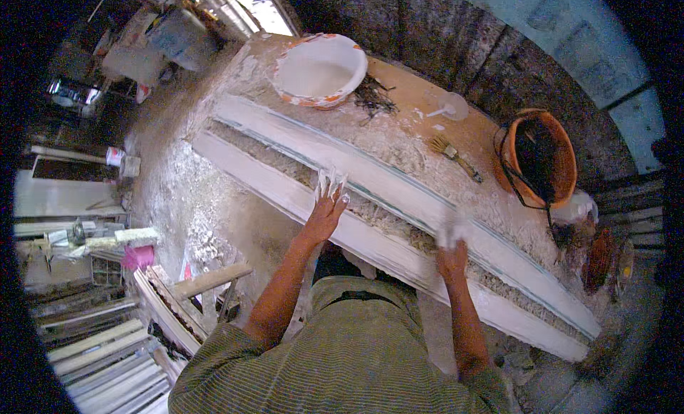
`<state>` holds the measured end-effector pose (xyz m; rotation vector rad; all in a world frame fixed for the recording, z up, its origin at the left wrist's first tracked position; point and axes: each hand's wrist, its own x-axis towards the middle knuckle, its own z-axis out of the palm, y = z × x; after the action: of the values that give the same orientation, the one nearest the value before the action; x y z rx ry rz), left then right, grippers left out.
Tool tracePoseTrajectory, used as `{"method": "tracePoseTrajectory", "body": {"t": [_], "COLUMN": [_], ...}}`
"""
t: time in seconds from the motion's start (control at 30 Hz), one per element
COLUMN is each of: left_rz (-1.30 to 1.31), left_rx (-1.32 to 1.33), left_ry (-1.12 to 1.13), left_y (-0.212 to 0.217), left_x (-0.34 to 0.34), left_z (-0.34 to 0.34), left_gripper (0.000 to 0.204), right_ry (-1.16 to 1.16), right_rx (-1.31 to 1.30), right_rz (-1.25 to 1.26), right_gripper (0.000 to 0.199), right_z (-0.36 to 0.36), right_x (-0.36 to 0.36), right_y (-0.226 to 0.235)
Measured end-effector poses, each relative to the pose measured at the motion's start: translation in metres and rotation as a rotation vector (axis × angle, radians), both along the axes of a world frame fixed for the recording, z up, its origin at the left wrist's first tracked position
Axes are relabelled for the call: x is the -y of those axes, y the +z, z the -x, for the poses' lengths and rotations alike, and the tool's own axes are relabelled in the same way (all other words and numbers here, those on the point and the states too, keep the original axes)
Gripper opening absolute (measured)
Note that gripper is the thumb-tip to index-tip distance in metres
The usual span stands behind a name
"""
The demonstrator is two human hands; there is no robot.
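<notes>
A long white plaster moulding strip (pixel 399 193) lies across the workbench (pixel 420 100), with a rough fibrous band running along its middle. My left hand (pixel 326 204), coated in white plaster, rests flat on the near rail of the strip with fingers spread. My right hand (pixel 452 246) presses on the near rail further right; its fingers are covered in wet plaster, and whether they grip a lump of it I cannot tell. A white basin (pixel 318 70) of plaster stands at the bench's far left end.
A paintbrush (pixel 452 153) and a small clear cup (pixel 452 106) lie on the bench. An orange bucket (pixel 538 157) stands at the right. Finished white strips (pixel 107 357) are stacked at lower left, by a wooden trestle (pixel 206 282).
</notes>
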<state>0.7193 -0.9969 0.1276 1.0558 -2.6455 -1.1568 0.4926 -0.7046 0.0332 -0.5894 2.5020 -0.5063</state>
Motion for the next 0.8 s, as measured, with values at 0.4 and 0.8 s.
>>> {"method": "tracePoseTrajectory", "body": {"t": [0.4, 0.8], "left_rz": [-0.116, -0.186], "left_rx": [-0.025, -0.094], "left_ry": [0.205, 0.288], "left_y": [0.001, 0.009], "left_x": [0.038, 0.122], "left_z": [-0.076, -0.140], "left_gripper": [0.056, 0.057], "right_ry": [1.485, 1.504], "right_rx": [-0.337, -0.327], "right_rz": [0.132, 0.140], "right_gripper": [0.063, 0.063], "right_z": [0.004, -0.134], "right_x": [0.231, 0.490], "right_y": [0.047, 0.091]}}
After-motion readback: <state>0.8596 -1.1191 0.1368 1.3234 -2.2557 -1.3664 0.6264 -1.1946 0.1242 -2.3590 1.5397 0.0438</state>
